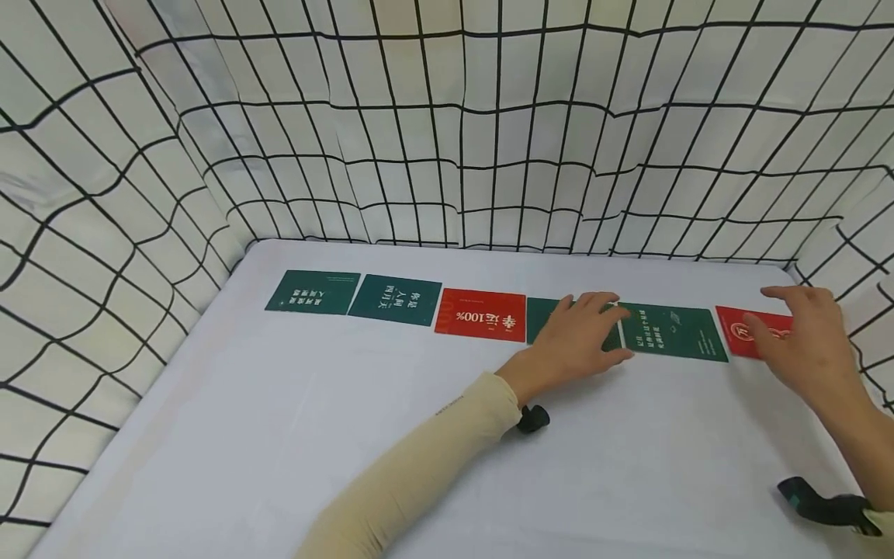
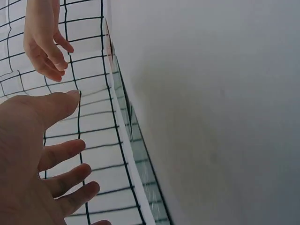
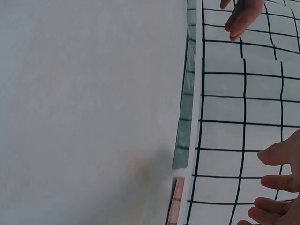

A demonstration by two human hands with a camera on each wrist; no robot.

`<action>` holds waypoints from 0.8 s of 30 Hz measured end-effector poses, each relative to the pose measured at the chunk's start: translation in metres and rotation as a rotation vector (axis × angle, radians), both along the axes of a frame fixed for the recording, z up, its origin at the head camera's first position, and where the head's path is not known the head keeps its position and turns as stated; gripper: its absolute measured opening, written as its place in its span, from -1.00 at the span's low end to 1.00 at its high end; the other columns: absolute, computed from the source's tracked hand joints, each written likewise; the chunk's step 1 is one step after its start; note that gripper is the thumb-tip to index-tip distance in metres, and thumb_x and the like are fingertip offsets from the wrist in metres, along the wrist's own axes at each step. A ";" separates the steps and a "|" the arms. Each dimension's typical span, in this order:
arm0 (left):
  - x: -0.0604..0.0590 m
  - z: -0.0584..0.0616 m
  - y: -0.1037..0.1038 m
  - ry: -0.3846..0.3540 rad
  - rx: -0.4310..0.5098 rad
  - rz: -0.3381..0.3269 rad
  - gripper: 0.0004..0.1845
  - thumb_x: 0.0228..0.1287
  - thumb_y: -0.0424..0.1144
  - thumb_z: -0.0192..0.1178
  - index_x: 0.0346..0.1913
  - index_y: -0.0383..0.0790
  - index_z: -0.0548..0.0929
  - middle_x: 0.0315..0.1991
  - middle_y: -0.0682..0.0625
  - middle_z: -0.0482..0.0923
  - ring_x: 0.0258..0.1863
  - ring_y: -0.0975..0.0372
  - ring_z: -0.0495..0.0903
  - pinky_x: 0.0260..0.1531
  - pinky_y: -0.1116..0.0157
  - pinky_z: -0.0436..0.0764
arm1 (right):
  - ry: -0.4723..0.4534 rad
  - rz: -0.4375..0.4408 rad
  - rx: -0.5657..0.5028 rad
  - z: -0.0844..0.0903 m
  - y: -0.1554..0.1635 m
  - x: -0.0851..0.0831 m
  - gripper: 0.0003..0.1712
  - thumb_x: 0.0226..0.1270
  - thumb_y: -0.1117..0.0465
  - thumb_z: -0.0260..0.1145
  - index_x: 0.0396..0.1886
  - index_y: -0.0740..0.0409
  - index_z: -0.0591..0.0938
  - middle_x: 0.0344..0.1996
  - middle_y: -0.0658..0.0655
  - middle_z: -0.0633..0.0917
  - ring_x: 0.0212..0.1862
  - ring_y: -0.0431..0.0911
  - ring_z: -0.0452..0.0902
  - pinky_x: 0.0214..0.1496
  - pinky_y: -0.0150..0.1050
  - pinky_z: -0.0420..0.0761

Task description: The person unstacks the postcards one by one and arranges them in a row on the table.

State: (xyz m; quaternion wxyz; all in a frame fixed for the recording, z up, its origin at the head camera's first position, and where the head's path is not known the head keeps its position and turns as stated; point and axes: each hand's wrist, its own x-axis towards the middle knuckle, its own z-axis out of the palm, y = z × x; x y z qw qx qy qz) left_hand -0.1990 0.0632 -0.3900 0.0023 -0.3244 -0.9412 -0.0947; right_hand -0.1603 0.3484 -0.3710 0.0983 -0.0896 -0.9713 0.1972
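Observation:
Several flat cards lie in a row along the far side of the white table. My left hand [image 1: 569, 341], fingers spread and holding nothing, is over a green card [image 1: 541, 314] and hides much of it. Just right of that hand lies another green card [image 1: 677, 332] with white writing. At the right end is a red card [image 1: 740, 330], partly covered by my right hand [image 1: 813, 341], whose thumb and fingers are apart with nothing between them. In the left wrist view the left hand [image 2: 42, 164] is raised off the tabletop; the right wrist view shows the right hand [image 3: 281, 183] likewise raised.
Further left lie a red card [image 1: 480, 314] and two green cards, one near it [image 1: 396, 300] and one at the end [image 1: 314, 292]. White walls with a black grid [image 1: 482, 132] enclose the table [image 1: 279, 435]. Black wrist devices show below the left [image 1: 535, 419] and right [image 1: 824, 505] hands.

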 end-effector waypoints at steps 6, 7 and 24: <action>-0.004 0.005 -0.033 0.003 0.018 0.061 -0.32 0.43 0.29 0.18 0.51 0.15 0.42 0.58 0.11 0.29 0.57 0.23 0.26 0.60 0.06 0.31 | 0.060 0.129 -0.054 0.005 -0.023 0.002 -0.25 0.50 0.17 0.28 0.55 0.35 0.27 0.55 0.55 0.12 0.56 0.51 -0.01 0.15 0.65 0.40; -0.005 0.006 -0.039 0.004 0.021 0.070 -0.32 0.43 0.29 0.18 0.51 0.14 0.42 0.58 0.10 0.30 0.57 0.22 0.27 0.60 0.05 0.31 | 0.068 0.149 -0.060 0.006 -0.027 0.002 -0.25 0.50 0.16 0.29 0.55 0.33 0.27 0.55 0.54 0.13 0.56 0.50 0.00 0.15 0.65 0.40; 0.007 0.018 -0.114 0.051 0.028 0.173 -0.25 0.39 0.33 0.20 0.51 0.03 0.43 0.52 -0.01 0.38 0.53 0.10 0.34 0.54 -0.03 0.38 | 0.061 0.292 -0.048 0.013 -0.087 -0.001 -0.06 0.40 -0.03 0.42 0.64 0.10 0.23 0.64 0.38 0.09 0.61 0.43 -0.01 0.23 0.64 0.37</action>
